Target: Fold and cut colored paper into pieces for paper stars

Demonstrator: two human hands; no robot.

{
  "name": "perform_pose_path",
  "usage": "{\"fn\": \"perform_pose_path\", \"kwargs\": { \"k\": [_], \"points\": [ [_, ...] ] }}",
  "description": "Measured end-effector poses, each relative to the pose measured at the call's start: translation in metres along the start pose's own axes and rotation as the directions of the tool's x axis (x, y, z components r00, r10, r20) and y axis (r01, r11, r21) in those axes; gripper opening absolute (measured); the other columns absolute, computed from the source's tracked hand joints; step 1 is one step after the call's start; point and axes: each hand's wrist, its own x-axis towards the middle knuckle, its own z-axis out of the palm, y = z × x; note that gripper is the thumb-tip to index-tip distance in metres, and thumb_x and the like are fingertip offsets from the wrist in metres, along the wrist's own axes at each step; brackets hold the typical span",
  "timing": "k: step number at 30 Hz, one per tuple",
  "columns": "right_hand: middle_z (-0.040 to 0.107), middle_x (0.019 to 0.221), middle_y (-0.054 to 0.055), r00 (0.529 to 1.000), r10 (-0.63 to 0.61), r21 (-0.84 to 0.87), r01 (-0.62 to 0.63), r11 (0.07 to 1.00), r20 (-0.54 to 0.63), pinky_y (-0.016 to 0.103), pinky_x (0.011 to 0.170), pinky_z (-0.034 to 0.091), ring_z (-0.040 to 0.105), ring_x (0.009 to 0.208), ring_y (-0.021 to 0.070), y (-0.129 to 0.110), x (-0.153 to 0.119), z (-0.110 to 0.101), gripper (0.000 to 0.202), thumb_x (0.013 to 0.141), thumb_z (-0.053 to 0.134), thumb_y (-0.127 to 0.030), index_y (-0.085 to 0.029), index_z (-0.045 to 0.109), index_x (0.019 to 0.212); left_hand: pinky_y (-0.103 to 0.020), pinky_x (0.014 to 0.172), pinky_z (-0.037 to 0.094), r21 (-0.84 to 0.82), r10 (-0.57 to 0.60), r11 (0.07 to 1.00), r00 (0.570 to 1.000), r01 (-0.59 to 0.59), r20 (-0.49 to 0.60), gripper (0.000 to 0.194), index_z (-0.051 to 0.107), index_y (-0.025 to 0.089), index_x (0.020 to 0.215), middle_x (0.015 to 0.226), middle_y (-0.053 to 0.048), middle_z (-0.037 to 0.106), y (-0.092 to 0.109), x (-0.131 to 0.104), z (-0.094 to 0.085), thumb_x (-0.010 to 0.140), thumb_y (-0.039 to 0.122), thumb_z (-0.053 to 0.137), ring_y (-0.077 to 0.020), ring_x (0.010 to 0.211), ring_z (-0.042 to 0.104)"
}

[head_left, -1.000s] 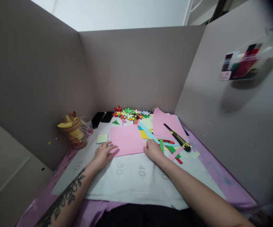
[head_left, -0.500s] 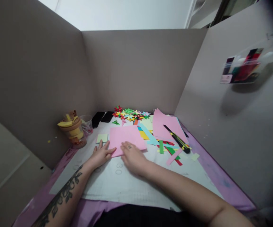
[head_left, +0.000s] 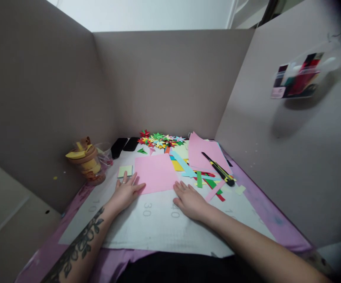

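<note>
The white sheet reads — 10, 30, 40.

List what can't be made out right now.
Front pink sheet, head view: near right corner, hidden by the right hand; layers, edge too thin to tell.
Pouch, head view: contents, blurred.
Stars, head view: exact count, too small and overlapping.
Left arm, head view: upper part, cut off by the bottom edge.

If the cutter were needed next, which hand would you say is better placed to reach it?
Probably the right hand: it is by the near right corner of the front pink sheet, nearer the cutter. The left hand, at the near left corner, would have to cross the sheet.
</note>
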Motion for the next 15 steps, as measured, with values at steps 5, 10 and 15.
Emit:
{"fn": "perform_pose_path", "kwargs": {
  "k": [5,10,15],
  "points": [
    [0.024,0.149,0.012,0.997,0.063,-0.029,-0.065,0.997,-0.041,0.049,0.109,0.015,0.017,0.138,0.0294,0.008,-0.007,0.003,0.061,0.088,0.035,-0.036,-0.008,0.030,0.142,-0.061,0.103,0.017,0.065,0.331,0.940,0.942,-0.334,0.050,0.049,0.043,0.041,0.132,0.144,-0.001,0.039,0.033,0.000,-0.005,0.090,0.015,0.038,-0.0305,0.137,0.020],
    [0.030,0.146,0.013,0.994,0.087,-0.073,-0.092,0.993,-0.067,0.048,0.109,0.016,0.022,0.136,0.0313,0.005,-0.009,0.002,0.061,0.087,0.036,-0.037,-0.007,0.035,0.140,-0.050,0.100,0.032,0.144,0.162,0.974,0.981,-0.177,0.107,0.050,0.047,0.029,0.131,0.139,-0.004,0.046,0.030,-0.024,-0.007,0.087,0.009,0.033,-0.0270,0.129,0.038],
    [0.035,0.143,0.017,0.988,0.119,-0.099,-0.129,0.987,-0.101,0.047,0.109,0.019,0.026,0.134,0.0324,0.005,-0.011,0.002,0.060,0.087,0.037,-0.037,-0.003,0.040,0.136,-0.046,0.096,0.039,0.181,-0.011,0.984,0.997,-0.003,0.075,0.056,0.047,0.021,0.132,0.140,-0.007,0.043,0.010,-0.051,-0.002,0.082,0.002,0.032,-0.0270,0.129,0.038]
  ]
}}
